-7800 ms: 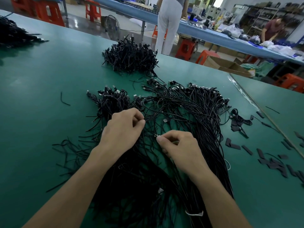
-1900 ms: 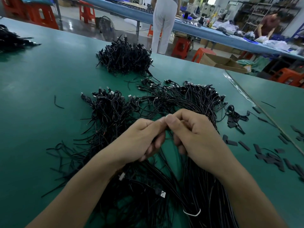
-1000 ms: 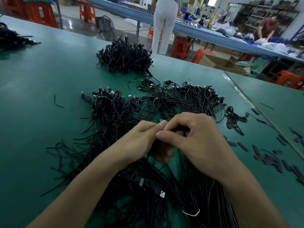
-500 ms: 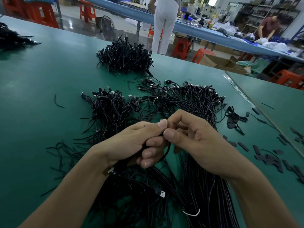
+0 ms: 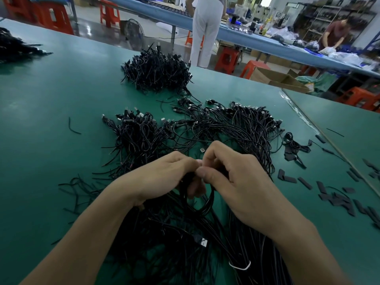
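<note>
Green matting covers the worktop (image 5: 51, 99) of a busy workshop, with orange stools (image 5: 51, 17), a cardboard box (image 5: 273, 78) and a long blue table (image 5: 257, 43) behind it, where a person in white trousers (image 5: 202, 29) stands.

Near the front edge the left hand (image 5: 164, 177) and the right hand (image 5: 232, 182) meet, fingertips touching. Both are curled round one thin black cable (image 5: 208, 203), which hangs below them in a small loop just above the worktop. The left hand grips the gathered strands while the right hand pinches the cable between thumb and forefinger.

Under the forearms lies a long bundle of loose cables (image 5: 185, 243), held at one spot by a white tie (image 5: 239, 266). Beyond the hands sits a pile of coiled cables (image 5: 137, 136), with a fan of uncoiled ones (image 5: 236, 128) beside it and a second heap (image 5: 158, 73) farther back. Short black strips (image 5: 329, 194) lie scattered to the right.
</note>
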A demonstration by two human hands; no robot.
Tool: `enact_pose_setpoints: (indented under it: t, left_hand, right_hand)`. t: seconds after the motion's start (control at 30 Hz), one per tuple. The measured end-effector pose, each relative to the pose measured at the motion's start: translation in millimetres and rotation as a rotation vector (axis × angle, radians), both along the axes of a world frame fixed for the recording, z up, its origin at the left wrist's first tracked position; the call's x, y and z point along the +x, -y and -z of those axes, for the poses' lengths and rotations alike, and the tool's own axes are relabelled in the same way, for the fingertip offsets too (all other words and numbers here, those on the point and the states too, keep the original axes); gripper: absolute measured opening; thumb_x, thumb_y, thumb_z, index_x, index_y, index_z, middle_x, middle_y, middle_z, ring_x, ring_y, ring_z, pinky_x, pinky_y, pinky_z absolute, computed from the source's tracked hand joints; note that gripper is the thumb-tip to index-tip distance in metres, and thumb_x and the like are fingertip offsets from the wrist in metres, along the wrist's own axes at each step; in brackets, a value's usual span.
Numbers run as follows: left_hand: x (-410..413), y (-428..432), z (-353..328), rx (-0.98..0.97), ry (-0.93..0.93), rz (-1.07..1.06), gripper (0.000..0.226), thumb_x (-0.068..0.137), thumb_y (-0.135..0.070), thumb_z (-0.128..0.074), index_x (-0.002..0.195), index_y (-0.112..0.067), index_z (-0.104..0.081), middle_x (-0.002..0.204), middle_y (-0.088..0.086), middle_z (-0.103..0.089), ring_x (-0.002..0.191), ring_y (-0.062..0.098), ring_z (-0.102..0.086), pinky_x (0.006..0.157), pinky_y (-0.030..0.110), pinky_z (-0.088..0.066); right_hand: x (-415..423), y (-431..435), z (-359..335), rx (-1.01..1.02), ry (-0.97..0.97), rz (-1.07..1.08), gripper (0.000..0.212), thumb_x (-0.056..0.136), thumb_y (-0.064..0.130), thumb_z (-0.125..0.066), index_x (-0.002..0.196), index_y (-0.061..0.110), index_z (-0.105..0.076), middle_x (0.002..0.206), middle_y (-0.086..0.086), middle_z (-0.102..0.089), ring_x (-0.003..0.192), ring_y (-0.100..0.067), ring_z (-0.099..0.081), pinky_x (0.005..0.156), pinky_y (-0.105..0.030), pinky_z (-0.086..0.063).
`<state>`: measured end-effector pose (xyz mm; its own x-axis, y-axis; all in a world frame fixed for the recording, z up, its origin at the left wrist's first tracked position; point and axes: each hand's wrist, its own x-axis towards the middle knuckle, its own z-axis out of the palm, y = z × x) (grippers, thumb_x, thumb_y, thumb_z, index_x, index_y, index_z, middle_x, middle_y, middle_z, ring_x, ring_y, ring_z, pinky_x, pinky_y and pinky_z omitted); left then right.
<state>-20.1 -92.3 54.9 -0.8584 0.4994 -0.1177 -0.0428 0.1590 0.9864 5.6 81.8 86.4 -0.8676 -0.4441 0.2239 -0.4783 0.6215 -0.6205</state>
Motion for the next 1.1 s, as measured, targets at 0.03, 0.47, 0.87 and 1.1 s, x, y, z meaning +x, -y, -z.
enact_pose_setpoints:
  t: [0.03,0.47,0.87,1.1]
  left_hand:
    - [0.9,0.4,-0.5,0.012,0.022,-0.023,0.056,0.102,-0.023,-0.039,0.053,-0.016,-0.065,0.053,-0.007,-0.061,0.046,-0.002,-0.054,0.049,0.007,-0.040]
    - [-0.7,-18.9,8.9,0.185,0.178,-0.218,0.068,0.100,-0.064,-0.027,0.063,-0.016,-0.059,0.046,-0.001,-0.051,0.032,0.010,-0.037,0.034,0.016,-0.027]
    - [-14.4,-1.9,17.5,0.196,-0.086,-0.570,0.063,0.101,-0.058,-0.034,0.052,-0.019,-0.031,0.045,-0.002,-0.030,0.035,0.010,-0.025,0.034,0.014,-0.025]
    - [-13.6,-4.0,21.1,0.158,-0.176,-0.530,0.090,0.089,-0.075,-0.027,0.052,0.000,-0.059,0.049,0.009,-0.063,0.035,0.018,-0.052,0.040,0.014,-0.040]
  right_hand:
    - [0.3,2.1,-0.5,-0.014,-0.007,-0.018,0.021,0.097,0.021,-0.062,0.080,0.024,-0.051,0.072,0.013,-0.063,0.060,-0.006,-0.057,0.053,-0.011,-0.039]
    - [-7.4,26.3,4.5,-0.383,-0.132,0.066,0.013,0.089,0.001,-0.059,0.077,-0.004,-0.058,0.062,-0.007,-0.057,0.060,0.005,-0.056,0.061,-0.002,-0.041]
    - [-4.6,62.5,114.7,0.455,-0.007,0.076,0.035,0.096,0.037,-0.059,0.127,0.022,-0.055,0.119,-0.003,-0.053,0.111,-0.026,-0.045,0.092,-0.037,-0.039]
    - [-2.7,75.7,113.1,0.526,-0.249,0.066,0.011,0.086,0.021,-0.071,0.096,0.017,-0.071,0.109,-0.004,-0.064,0.106,-0.027,-0.057,0.082,-0.035,-0.047]
